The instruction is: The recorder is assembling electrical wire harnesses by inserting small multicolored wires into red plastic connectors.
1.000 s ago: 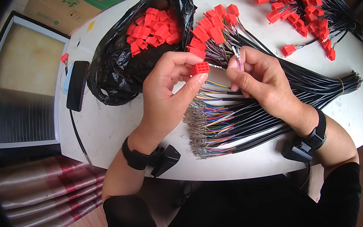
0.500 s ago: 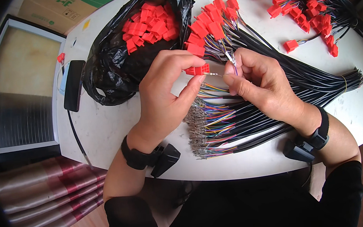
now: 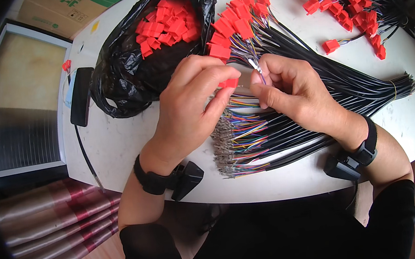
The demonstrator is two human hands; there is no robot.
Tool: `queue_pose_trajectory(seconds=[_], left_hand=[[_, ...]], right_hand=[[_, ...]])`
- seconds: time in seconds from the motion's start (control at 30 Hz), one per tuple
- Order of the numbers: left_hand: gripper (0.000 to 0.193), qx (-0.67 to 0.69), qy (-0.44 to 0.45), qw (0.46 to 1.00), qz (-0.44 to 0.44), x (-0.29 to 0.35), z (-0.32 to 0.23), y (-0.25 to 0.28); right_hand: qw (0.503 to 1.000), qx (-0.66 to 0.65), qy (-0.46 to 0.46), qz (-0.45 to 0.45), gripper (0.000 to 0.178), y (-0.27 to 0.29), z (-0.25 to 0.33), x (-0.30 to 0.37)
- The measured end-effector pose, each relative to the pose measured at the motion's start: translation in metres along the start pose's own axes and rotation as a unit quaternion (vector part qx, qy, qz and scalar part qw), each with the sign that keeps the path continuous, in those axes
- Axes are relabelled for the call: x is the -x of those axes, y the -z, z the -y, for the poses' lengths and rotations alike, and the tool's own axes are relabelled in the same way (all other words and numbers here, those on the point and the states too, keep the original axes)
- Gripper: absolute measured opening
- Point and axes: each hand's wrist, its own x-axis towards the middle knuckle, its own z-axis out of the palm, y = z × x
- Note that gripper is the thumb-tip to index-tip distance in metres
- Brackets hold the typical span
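My left hand point(image 3: 191, 100) pinches a small red connector housing point(image 3: 230, 83) between thumb and fingers, which cover most of it. Close on its right, my right hand point(image 3: 295, 87) grips thin wires point(image 3: 261, 74) with bare metal terminals at their tips. One terminal tip lies near the housing; whether it touches cannot be made out. Below the hands a row of black cables point(image 3: 301, 136) lies with stripped coloured wires and metal terminals point(image 3: 225, 148) pointing left. Just beyond the hands, other cables end in fitted red housings point(image 3: 235, 20).
At the back left a black plastic bag point(image 3: 123, 72) holds loose red housings point(image 3: 168, 23). A phone point(image 3: 82, 97) lies at the left of the white table point(image 3: 112, 156). Another finished bundle with red housings point(image 3: 357, 2) lies far right. A cardboard box point(image 3: 66, 12) stands behind.
My right hand has come slightly left, closer to the red housing. The housing has turned in my left fingers and shows less of itself. The whole view has shifted a little.
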Motion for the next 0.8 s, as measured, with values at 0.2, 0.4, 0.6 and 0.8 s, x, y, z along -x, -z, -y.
queue_pose_trajectory(seconds=[0.2, 0.4, 0.6, 0.8], left_hand=[[0.027, 0.015, 0.015, 1.0, -0.004, 0.0012, 0.0007, -0.001], [0.027, 0.029, 0.022, 0.999, 0.012, 0.0015, 0.0008, -0.0002], [0.027, 0.054, 0.003, 0.997, 0.048, 0.0012, 0.0032, 0.0036], [0.026, 0.088, 0.007, 0.994, 0.064, 0.0016, 0.0041, 0.0042]], right_hand=[[0.997, 0.032, -0.047, 0.056, 0.009, 0.0016, 0.0046, 0.0006], [0.997, 0.023, -0.046, 0.061, 0.009, 0.0014, 0.0053, 0.0003], [0.991, -0.053, -0.071, 0.101, 0.008, 0.0038, 0.0074, -0.0027], [0.988, -0.084, -0.057, 0.118, 0.007, 0.0012, 0.0019, -0.0014]])
